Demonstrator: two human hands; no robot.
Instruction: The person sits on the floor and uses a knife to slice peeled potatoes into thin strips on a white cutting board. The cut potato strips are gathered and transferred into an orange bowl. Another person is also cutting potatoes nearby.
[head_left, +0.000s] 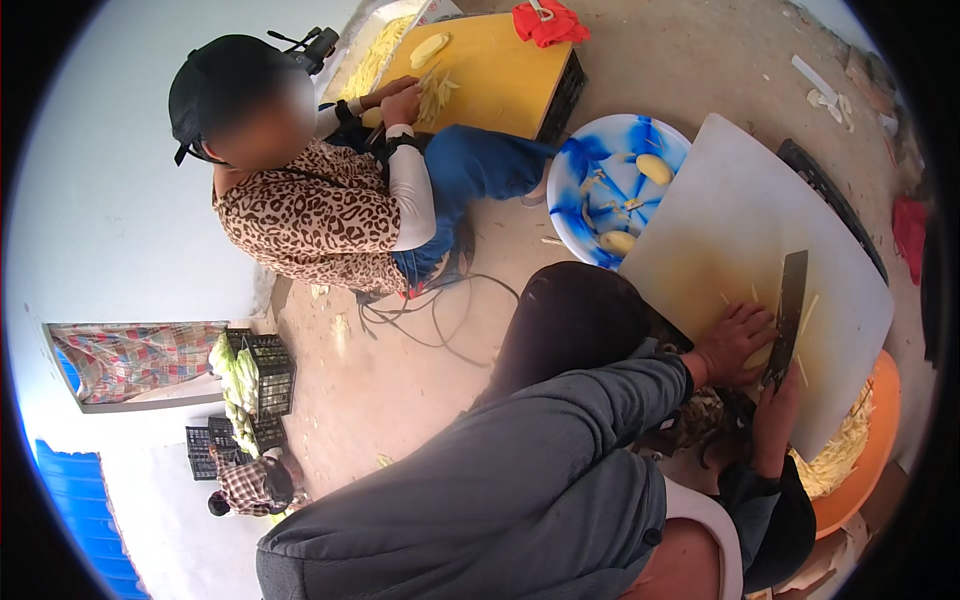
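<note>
My right hand grips the handle of a broad dark-bladed cleaver, whose blade stands on edge over a whitish cutting board. Just beside the blade, my left hand presses a pale potato piece down, its fingers covering most of it. A few thin potato strips lie on both sides of the cleaver. Brown-yellow stains mark the board around my hands. Under the board's near right corner, an orange basin holds a heap of cut potato strips.
A blue-and-white basin with peeled potatoes stands partly beneath the board. Across from me, a co-worker cuts potato on a yellow board. Cables trail over the floor. Another person is near black crates with leafy vegetables.
</note>
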